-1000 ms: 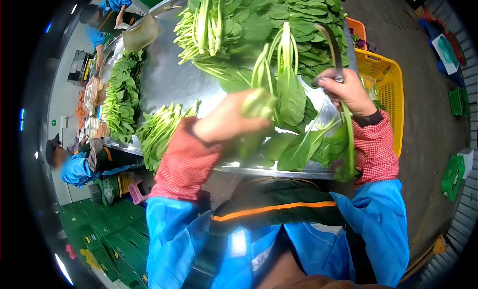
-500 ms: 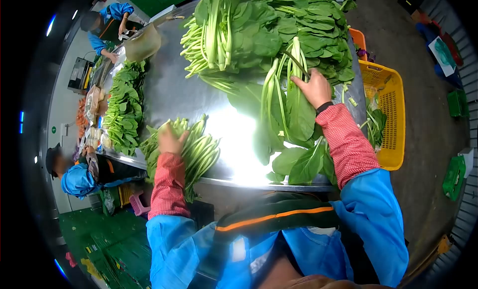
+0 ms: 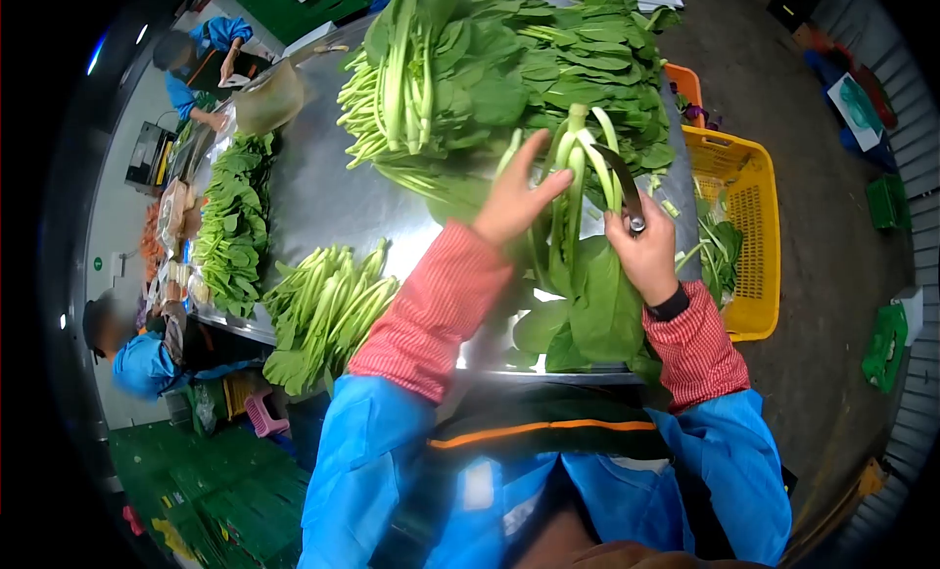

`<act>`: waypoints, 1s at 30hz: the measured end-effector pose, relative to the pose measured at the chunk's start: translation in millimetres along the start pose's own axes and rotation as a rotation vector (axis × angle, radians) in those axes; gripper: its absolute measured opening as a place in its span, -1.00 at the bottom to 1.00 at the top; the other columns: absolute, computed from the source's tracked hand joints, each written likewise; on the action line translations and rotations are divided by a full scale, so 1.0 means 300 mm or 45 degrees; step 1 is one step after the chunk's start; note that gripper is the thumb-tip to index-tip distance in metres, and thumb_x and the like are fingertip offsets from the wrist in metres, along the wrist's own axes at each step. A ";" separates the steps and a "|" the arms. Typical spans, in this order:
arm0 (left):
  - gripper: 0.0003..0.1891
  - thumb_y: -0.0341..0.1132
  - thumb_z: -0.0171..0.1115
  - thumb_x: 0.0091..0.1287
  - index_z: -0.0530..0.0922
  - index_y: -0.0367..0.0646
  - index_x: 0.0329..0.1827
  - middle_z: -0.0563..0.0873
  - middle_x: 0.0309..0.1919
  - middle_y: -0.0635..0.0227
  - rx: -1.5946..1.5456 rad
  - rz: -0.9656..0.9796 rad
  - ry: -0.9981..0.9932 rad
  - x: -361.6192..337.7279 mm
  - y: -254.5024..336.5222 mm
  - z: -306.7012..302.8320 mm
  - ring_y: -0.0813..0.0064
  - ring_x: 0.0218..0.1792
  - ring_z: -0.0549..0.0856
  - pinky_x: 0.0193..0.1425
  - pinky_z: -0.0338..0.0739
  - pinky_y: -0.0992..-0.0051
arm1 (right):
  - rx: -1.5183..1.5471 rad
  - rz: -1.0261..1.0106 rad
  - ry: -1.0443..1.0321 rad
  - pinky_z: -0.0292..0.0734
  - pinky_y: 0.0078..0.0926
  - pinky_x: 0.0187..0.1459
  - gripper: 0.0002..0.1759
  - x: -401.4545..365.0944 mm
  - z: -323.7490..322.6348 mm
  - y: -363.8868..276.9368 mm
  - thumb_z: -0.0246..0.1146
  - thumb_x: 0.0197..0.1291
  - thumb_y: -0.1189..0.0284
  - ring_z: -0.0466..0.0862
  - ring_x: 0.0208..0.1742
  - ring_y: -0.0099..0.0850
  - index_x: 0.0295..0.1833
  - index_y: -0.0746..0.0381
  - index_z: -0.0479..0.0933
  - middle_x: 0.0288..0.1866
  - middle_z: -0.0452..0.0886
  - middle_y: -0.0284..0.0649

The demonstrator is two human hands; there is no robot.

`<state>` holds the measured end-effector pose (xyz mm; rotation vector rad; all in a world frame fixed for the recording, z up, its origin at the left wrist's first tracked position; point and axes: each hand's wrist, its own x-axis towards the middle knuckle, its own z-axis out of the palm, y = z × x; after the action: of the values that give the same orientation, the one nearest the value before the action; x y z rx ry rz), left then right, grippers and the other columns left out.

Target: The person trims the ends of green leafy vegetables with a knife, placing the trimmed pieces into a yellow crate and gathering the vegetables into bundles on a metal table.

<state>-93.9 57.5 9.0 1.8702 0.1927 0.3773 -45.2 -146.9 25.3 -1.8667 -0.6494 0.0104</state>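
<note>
My right hand (image 3: 646, 256) is closed around a small knife (image 3: 617, 172) with a dark curved blade. The blade lies against the pale stalks of a bunch of leafy greens (image 3: 573, 158), whose leaves hang toward the table's near edge. Just left of those stalks, my left hand (image 3: 519, 199) is open, thumb and index finger apart. A pile of bunched greens (image 3: 470, 70) fills the far side of the metal table (image 3: 318, 158). Left of my left sleeve, a separate heap of stalks (image 3: 328, 300) lies near the edge.
A yellow crate (image 3: 759, 236) holding loose leaves stands right of the table, with an orange bin (image 3: 685, 82) behind it. More greens (image 3: 235, 226) line the table's left side. Two people in blue work there, one by the far corner (image 3: 220, 30), one nearer (image 3: 147, 363).
My left hand has let go of the stalks at the left and moved right to the bunch by the knife. My right hand has come nearer, lifting the stalks with the knife.
</note>
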 end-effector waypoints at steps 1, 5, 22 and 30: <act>-0.17 0.02 0.37 0.23 0.24 -0.32 0.41 0.47 0.29 0.05 -0.060 -0.086 -0.009 0.025 0.041 0.051 0.23 0.34 0.43 0.43 0.26 0.32 | 0.097 0.054 -0.017 0.48 -0.51 -0.38 -0.73 -0.020 -0.023 -0.004 0.33 0.07 0.46 0.58 -0.46 -0.46 -0.11 0.35 0.55 -0.41 0.63 -0.21; -0.36 -0.21 0.41 0.23 0.37 -0.31 0.29 0.63 0.03 0.28 -0.336 -0.229 -0.139 0.044 0.114 0.167 0.52 0.04 0.59 0.19 0.46 0.52 | 0.185 0.137 -0.100 0.49 -0.51 -0.35 -0.73 -0.053 -0.146 0.024 0.33 0.13 0.44 0.61 -0.42 -0.45 -0.10 0.37 0.56 -0.38 0.65 -0.18; -0.51 -0.42 0.44 0.14 0.47 -0.25 0.13 0.64 -0.09 0.43 -0.671 -0.520 -0.443 -0.052 0.264 0.315 0.62 -0.11 0.61 0.05 0.51 0.58 | -0.725 -0.133 0.049 0.59 -0.34 -0.27 -0.75 0.015 -0.394 0.354 0.26 0.23 0.39 0.67 -0.33 -0.11 -0.07 0.33 0.59 -0.16 0.65 -0.03; -0.25 -0.29 0.58 -0.04 0.36 -0.19 0.23 0.53 0.04 0.25 -0.108 -0.019 -0.307 -0.068 0.184 0.376 0.39 0.12 0.52 0.25 0.42 0.39 | 0.415 0.148 -0.324 0.48 -0.64 -0.26 -0.56 0.013 -0.343 0.110 0.42 0.11 0.36 0.54 -0.32 -0.62 0.03 0.40 0.55 -0.37 0.57 -0.35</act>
<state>-76.3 -67.6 25.4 1.8118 0.0266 0.1451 3.9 -242.3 38.4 -1.5962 -0.6670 0.4121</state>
